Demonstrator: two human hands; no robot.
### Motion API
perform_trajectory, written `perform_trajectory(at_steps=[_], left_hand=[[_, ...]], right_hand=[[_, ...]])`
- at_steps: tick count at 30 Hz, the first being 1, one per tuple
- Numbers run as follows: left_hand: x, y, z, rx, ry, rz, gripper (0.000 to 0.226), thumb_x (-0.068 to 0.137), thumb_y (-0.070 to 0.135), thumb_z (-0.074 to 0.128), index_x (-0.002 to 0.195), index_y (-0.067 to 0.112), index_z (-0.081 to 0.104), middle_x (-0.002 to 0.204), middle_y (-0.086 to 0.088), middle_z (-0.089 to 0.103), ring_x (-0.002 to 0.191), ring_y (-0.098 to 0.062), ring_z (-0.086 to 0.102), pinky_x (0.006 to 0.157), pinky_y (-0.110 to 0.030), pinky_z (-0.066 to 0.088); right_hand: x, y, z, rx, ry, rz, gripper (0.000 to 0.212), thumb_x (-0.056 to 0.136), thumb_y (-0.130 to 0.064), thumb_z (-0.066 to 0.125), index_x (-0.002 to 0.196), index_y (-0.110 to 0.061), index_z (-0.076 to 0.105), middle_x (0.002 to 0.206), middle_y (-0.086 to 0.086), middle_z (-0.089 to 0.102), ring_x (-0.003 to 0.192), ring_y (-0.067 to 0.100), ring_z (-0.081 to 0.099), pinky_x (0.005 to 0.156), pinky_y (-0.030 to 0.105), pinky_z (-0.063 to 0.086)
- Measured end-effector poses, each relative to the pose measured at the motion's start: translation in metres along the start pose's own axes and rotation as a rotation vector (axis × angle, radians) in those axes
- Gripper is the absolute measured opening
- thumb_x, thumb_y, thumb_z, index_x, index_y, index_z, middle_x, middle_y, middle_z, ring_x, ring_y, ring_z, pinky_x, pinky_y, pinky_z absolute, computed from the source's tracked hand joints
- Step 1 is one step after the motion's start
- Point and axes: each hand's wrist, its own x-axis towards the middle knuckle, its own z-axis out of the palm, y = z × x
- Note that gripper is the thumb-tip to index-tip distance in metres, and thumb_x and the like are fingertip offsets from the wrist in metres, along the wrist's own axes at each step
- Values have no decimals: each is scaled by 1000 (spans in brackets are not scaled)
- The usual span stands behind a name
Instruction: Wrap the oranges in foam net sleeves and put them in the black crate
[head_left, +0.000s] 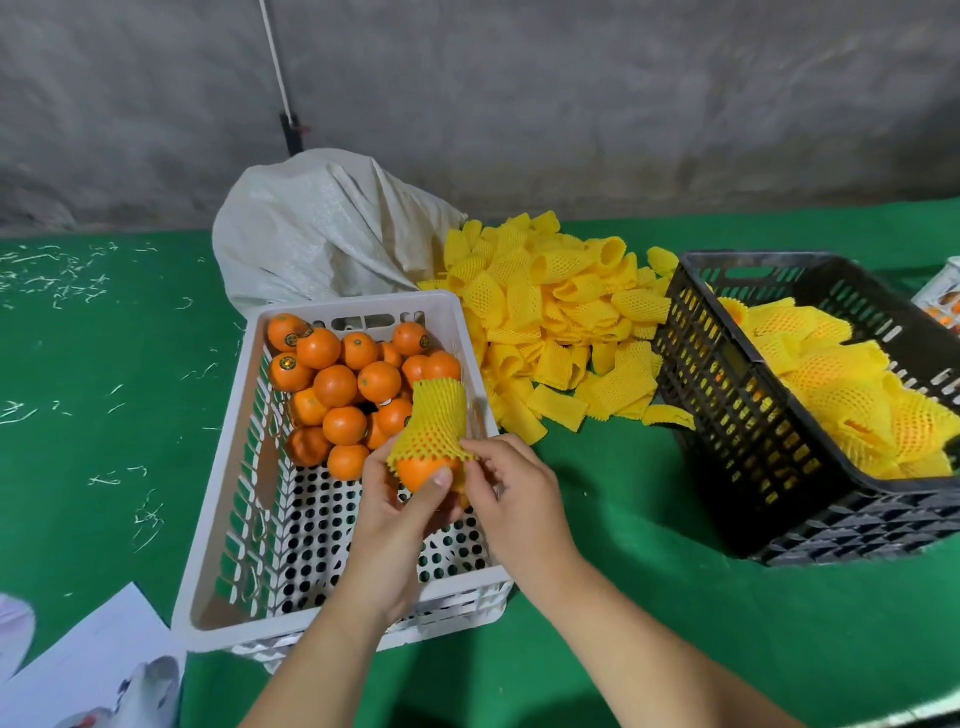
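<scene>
Left hand (402, 512) — cups the orange (428, 475) from below, thumb on its bare face, likely steadying it for sleeving. Right hand (511, 488) — pinches the foam net sleeve (435, 423) rim at the fruit's far side. Sleeve: long axis pointing away and upward, mouth only partly over the orange. All held over the white crate (218, 551). Farther right: loose sleeves (561, 322), black crate (727, 395) with wrapped fruit.

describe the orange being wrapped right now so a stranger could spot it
Find the white plastic crate on the green table. Above its near end, two hands hold one orange. It alone wears a yellow foam net sleeve, half pulled on.
</scene>
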Motion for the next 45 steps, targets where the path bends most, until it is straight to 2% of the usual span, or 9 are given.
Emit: perform_trajectory(at_steps=[6, 11, 14, 17, 21, 30, 35, 40, 45], left_hand=[[10, -8, -1, 30, 219, 13, 42, 98, 17, 75, 134, 26, 56, 114, -5, 76, 105, -25, 75, 81, -37, 63], [11, -9, -1, 126, 275, 47, 35, 85, 32, 76, 110, 41, 53, 103, 3, 71, 87, -4, 70, 78, -29, 55], [9, -8, -3, 129, 119, 70, 29, 86, 30, 73, 105, 38, 52, 94, 11, 71, 87, -6, 68, 73, -22, 57], [8, -7, -6, 61, 50, 17, 20, 93, 39, 67, 104, 34, 51, 100, 4, 70, 97, -15, 68, 81, -35, 59], [2, -5, -6, 208, 51, 150, 7, 102, 30, 55, 108, 27, 58, 98, 8, 68, 91, -11, 64, 79, -27, 54], [-9, -5, 1, 459, 79, 396, 14, 112, 6, 44, 112, 10, 57, 105, 4, 61, 99, -12, 59, 86, -23, 49], [-17, -14, 5, 647, 101, 585, 12, 110, 24, 43, 113, 29, 54, 111, 0, 54, 106, -20, 56, 91, -23, 44], [-13, -8, 5, 302, 122, 307, 36, 95, 53, 57, 129, 41, 51, 131, 10, 59, 121, -15, 60, 98, -31, 49], [5, 0, 2, 200, -72, -11, 64, 97, 56, 64, 153, 27, 50, 144, -5, 66, 132, -27, 64, 102, -41, 58]], right_hand=[[-9, -5, 3, -115, -82, -70, 15, 90, -7, 66, 103, -7, 73, 93, -14, 52, 72, -11, 47, 68, 6, 35], [-21, -9, 15, 7, -81, -44, 18, 89, -20, 57, 100, -10, 68, 94, -11, 54, 76, -2, 51, 68, 14, 41], [-22, -5, 20, 83, -87, 1, 15, 85, -22, 60, 97, -20, 53, 101, -8, 47, 85, 14, 54, 69, 25, 46], [-22, -3, 22, 155, -149, 130, 46, 82, -38, 76, 108, -32, 39, 110, -4, 50, 90, 20, 61, 72, 40, 55], [-11, -1, 19, 383, -98, 301, 64, 83, -46, 78, 132, -52, 39, 121, -16, 61, 106, 9, 68, 83, 26, 58], [-7, 8, 15, 403, -21, 366, 56, 78, -29, 79, 117, -35, 39, 118, 4, 59, 101, 28, 67, 77, 48, 60], [-6, 3, 16, 410, 3, 333, 76, 74, -27, 76, 129, -63, 38, 127, -25, 51, 114, 1, 61, 82, 16, 55], [-12, 5, 7, 316, -80, 295, 81, 81, -14, 70, 145, -54, 41, 137, -20, 33, 128, -5, 46, 89, 9, 51], [-19, 3, 2, 330, -348, 211, 88, 79, -27, 55, 157, -51, 21, 153, -20, 24, 140, 6, 39, 107, 39, 52]])
